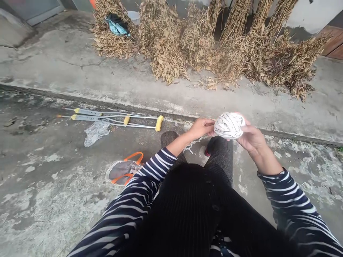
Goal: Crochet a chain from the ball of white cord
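A round ball of white cord (pixel 229 125), wound in layers with thin dark lines, is held up above my knees. My right hand (pixel 251 139) is wrapped around its right side, thumb on the front and fingers behind. At the ball's left edge is my left hand (pixel 201 128), its fingers closed together and their tips close against the cord. Whether a strand is pinched between those fingertips is hidden.
A pair of crutches (pixel 115 118) with yellow pads lies on the ground at left, beside a clear plastic bag (pixel 97 132). Nearer stands a grey bag with orange handles (pixel 122 170). Dried plant bundles (pixel 168 43) lean along the wall, beyond a low concrete step (pixel 134 85).
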`<state>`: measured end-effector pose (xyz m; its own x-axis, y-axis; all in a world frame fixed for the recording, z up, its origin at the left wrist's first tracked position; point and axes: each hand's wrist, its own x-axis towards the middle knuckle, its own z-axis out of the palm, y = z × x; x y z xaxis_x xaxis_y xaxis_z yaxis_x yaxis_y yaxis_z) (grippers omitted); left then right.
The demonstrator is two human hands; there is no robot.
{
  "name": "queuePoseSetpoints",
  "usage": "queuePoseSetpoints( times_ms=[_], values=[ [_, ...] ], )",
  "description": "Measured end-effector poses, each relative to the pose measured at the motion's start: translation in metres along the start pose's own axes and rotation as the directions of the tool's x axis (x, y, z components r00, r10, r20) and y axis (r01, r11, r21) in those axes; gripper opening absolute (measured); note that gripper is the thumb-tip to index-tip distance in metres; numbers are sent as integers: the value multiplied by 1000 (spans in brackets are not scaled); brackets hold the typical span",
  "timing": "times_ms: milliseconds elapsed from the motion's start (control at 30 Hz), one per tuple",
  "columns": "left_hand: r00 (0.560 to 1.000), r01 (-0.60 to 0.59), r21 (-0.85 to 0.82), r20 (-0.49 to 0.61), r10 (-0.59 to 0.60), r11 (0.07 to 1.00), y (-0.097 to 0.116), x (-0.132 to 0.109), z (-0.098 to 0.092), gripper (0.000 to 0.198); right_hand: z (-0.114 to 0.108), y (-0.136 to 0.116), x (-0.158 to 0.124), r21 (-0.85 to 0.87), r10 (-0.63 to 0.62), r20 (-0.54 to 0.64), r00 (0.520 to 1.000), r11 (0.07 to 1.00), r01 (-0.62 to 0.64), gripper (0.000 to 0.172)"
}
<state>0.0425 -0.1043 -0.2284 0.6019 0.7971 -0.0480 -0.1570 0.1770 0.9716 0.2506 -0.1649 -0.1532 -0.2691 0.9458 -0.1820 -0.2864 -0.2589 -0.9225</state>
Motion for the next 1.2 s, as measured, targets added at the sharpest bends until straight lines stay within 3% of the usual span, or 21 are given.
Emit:
queuePoseSetpoints(
  times_ms=[167,300,367,433,533,633,733,833,900,967,1033,1133,1200],
  values=[
    [1000,19,78,-17,-18,997,-3,7,-5,32,3,-8,4,-28,-167,-103,980,986,165,66],
    [993,105,58,-58,-101,993,-13,8,-5,24,3,-22,11,-221,-389,-195,900,912,347,69],
    [993,117,59,-23,-116,991,-13,5,-2,26,1,-26,19,-419,-541,-181,821,798,434,73],
    [989,139,72,47,-143,988,-9,-1,2,30,-4,-27,29,-628,-682,-120,721,615,477,75],
    [970,186,23,154,-187,982,1,-12,4,27,-12,-22,44,-840,-796,-35,605,352,414,73],
    [952,230,-83,227,-206,970,5,-24,-3,25,-15,-17,51,-912,-851,50,522,175,372,66],
    [928,298,-70,255,-272,952,-6,-32,-20,33,-9,-22,45,-923,-894,162,417,12,384,57],
    [934,336,46,115,-339,941,-25,-31,-39,32,3,-37,32,-930,-928,161,336,-29,366,56],
    [944,329,200,-105,-314,923,-32,-24,-50,22,13,-49,24,-917,-940,139,312,-3,399,59],
    [922,307,370,-346,-176,877,-30,-12,-55,11,23,-59,19,-889,-943,137,302,18,458,62],
    [888,219,428,-459,2,877,-18,1,-50,31,34,-63,18,-860,-940,135,314,46,508,60],
    [909,-83,230,-381,168,970,9,17,-21,46,47,-57,22,-805,-913,107,395,153,573,57],
    [939,-205,26,-275,204,978,23,22,7,40,50,-49,29,-780,-879,87,468,232,581,60]
  ],
)
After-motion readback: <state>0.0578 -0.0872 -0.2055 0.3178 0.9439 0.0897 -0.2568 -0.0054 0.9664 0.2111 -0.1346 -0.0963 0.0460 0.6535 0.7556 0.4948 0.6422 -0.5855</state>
